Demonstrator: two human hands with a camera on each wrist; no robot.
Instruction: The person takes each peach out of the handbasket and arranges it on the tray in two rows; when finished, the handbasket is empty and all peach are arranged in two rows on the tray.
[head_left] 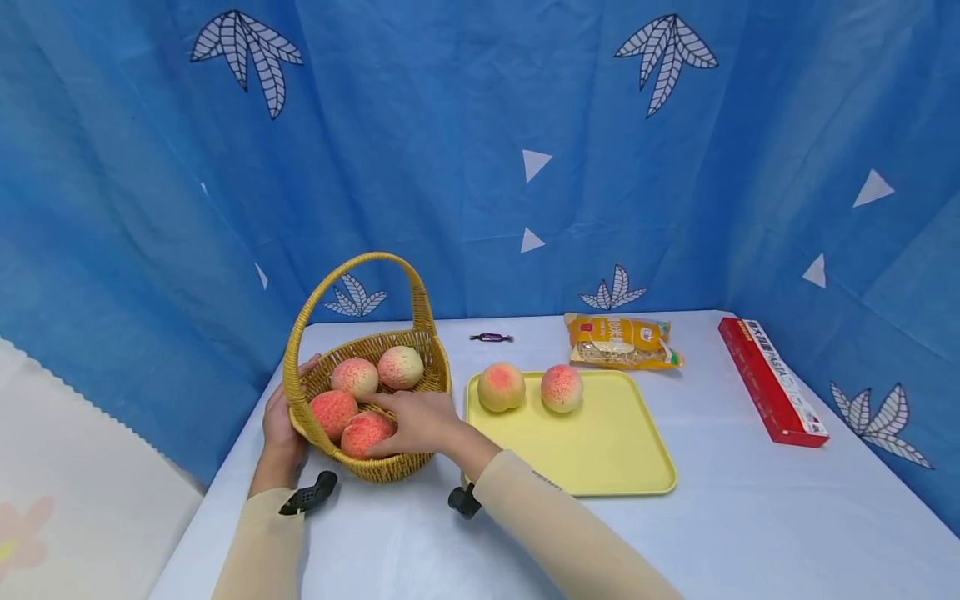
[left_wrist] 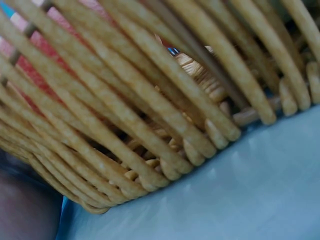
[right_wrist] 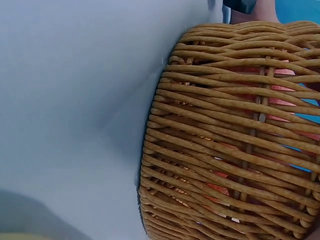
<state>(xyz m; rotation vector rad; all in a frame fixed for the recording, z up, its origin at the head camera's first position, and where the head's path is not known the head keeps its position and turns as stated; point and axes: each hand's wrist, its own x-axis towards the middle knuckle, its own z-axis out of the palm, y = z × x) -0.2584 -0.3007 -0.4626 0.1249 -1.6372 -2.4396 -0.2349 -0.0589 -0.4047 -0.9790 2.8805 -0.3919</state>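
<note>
A woven wicker basket [head_left: 384, 472] with a tall arched handle stands at the left of the table, holding several peaches. My left hand [head_left: 279, 423] grips its left side, partly hidden behind the handle's base. Reaching in over the right rim, my right hand [head_left: 423, 423] has thumb and fingers around the front red peach [head_left: 366, 433]. Another red peach [head_left: 333, 414] lies left of it, with a pink-speckled peach [head_left: 355, 377] and a paler peach [head_left: 401, 367] behind. Both wrist views show mostly the wicker wall [left_wrist: 150, 125], with red fruit glimpsed through its gaps.
Right of the basket lies a yellow tray [head_left: 570, 450] with two peaches [head_left: 501, 387] along its back left. Behind are a small purple-wrapped candy [head_left: 492, 337] and an orange food packet [head_left: 621, 342]. A red pasta box [head_left: 772, 383] lies far right. Blue curtain backs the table.
</note>
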